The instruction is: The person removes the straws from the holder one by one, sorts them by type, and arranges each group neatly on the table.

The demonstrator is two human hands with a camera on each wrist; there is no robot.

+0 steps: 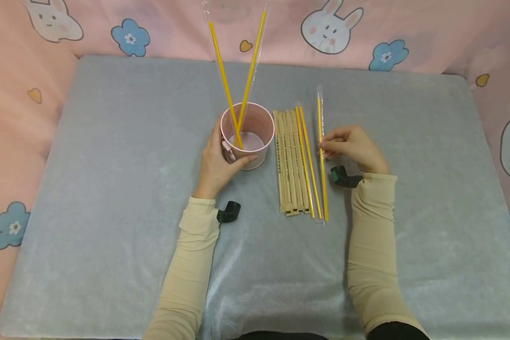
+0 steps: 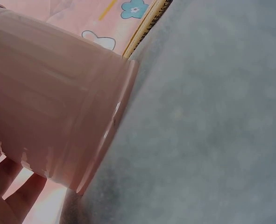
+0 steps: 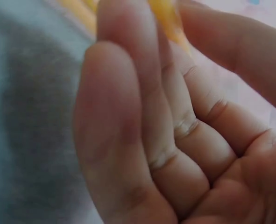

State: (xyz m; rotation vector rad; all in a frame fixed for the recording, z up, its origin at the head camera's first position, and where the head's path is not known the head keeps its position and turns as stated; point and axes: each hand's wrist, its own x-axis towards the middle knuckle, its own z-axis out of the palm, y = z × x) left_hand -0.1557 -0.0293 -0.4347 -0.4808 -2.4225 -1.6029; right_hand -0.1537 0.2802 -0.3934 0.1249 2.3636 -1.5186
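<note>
My left hand (image 1: 218, 163) grips a pink bucket (image 1: 261, 158) from its left side, thumb across the near side. In the left wrist view the bucket (image 2: 58, 98) lies across the frame with fingertips (image 2: 25, 193) along its wall. Two yellow straws (image 1: 223, 71) in clear wrappers stand crossed inside it, leaning apart at the top. To the right, my right hand (image 1: 357, 148) pinches another wrapped yellow straw (image 1: 321, 174) between thumb and fingers. Up close in the right wrist view, the fingers (image 3: 109, 107) are curled, with a blurred bit of yellow at their tips.
Between the bucket and my right hand lies a row of several paper-wrapped sticks (image 1: 286, 160), with two yellow straws (image 1: 310, 165) alongside. A grey cloth (image 1: 123, 189) covers the table. Pink patterned fabric (image 1: 174, 28) rises behind it and at both sides.
</note>
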